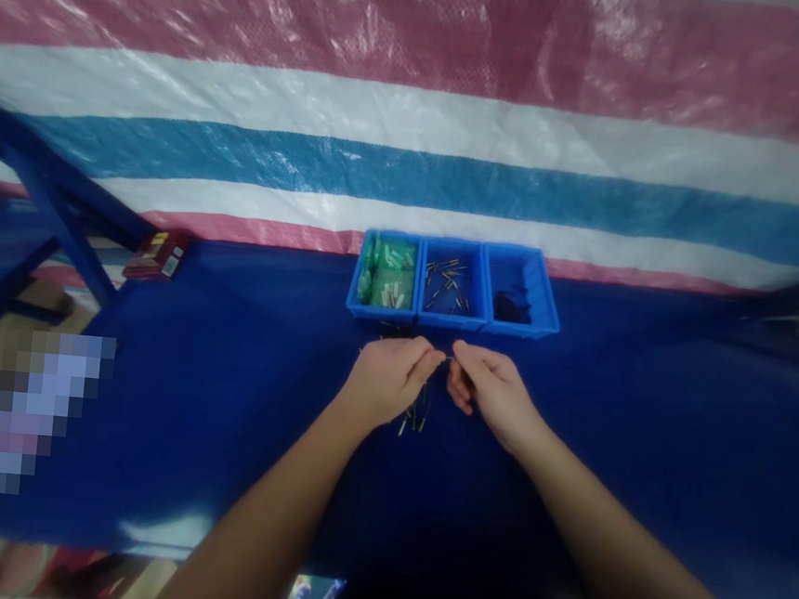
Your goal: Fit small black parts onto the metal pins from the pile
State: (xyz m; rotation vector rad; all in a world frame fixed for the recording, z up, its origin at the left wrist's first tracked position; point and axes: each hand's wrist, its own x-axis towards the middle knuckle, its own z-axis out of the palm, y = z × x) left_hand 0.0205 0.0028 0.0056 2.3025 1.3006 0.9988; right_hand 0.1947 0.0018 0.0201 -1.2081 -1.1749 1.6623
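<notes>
My left hand (pixel 393 374) is closed in a pinch, with thumb and forefinger pressed together. Just opposite it, my right hand (pixel 496 387) pinches too, its other fingers loosely curled. A thin, light, pin-like piece (pixel 448 358) spans the small gap between the fingertips; its exact kind is too small to tell. Beneath and beside my left hand, several slender metallic pieces (pixel 413 419) lie loose on the blue table surface (pixel 261 353), partly hidden by that hand. Some dark bits (pixel 389 329) lie between the left hand and the bins.
Three joined blue bins stand behind my hands. The left bin (pixel 354 300) contains green bags and small whitish pieces, the middle bin (pixel 450 322) slender metallic pieces, the right bin (pixel 546 298) dark parts. A red box (pixel 155 255) sits at far left, near a blue metal frame (pixel 64 214). Striped sheeting (pixel 416 114) hangs behind.
</notes>
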